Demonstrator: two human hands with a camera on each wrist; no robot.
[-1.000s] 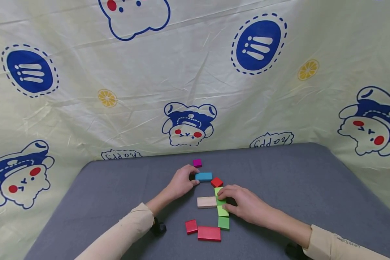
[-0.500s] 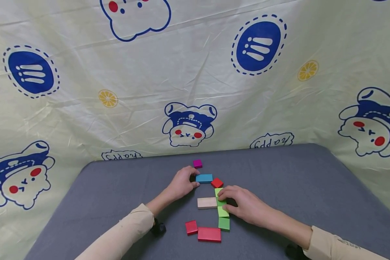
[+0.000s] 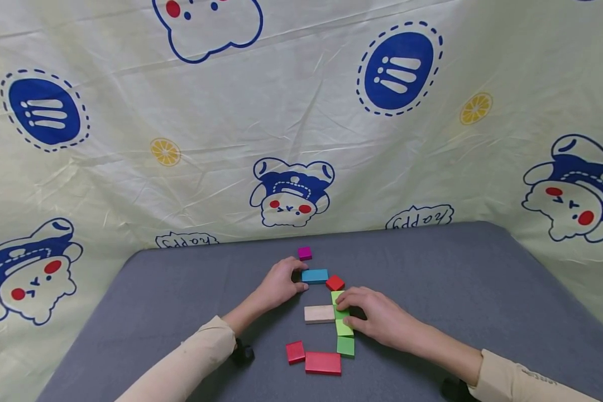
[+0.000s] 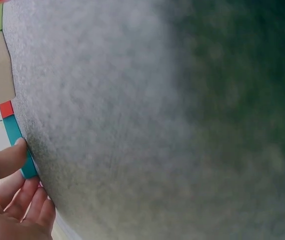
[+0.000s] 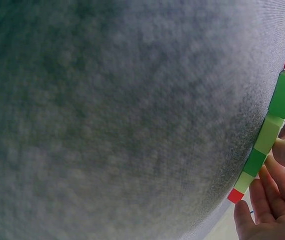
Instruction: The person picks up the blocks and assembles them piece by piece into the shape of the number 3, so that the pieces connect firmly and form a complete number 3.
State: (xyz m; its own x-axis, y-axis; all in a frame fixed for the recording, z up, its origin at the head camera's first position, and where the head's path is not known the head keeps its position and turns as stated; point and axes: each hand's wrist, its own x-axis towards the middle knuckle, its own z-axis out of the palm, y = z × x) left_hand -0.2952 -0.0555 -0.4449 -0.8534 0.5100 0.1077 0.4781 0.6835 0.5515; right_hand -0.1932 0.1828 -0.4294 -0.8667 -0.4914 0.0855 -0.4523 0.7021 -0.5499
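My left hand (image 3: 280,283) grips the left end of a blue block (image 3: 315,276). In the left wrist view its thumb lies on the near side of the blue block, the fingers at the far side and end. A red cube (image 3: 335,282) sits at the block's right end. Below it runs a column of light and darker green blocks. My right hand (image 3: 377,317) curls from the right over a green block (image 3: 341,313), index finger across it and thumb at the light green block (image 3: 344,328) below. A beige block (image 3: 319,314) meets the column's left side.
A magenta cube (image 3: 305,253) lies behind the blue block. Toward the front are a green block (image 3: 345,347), a long red block (image 3: 323,363) and a tilted red cube (image 3: 295,352). The grey cloth-covered table (image 3: 432,262) ends at a printed curtain (image 3: 206,190).
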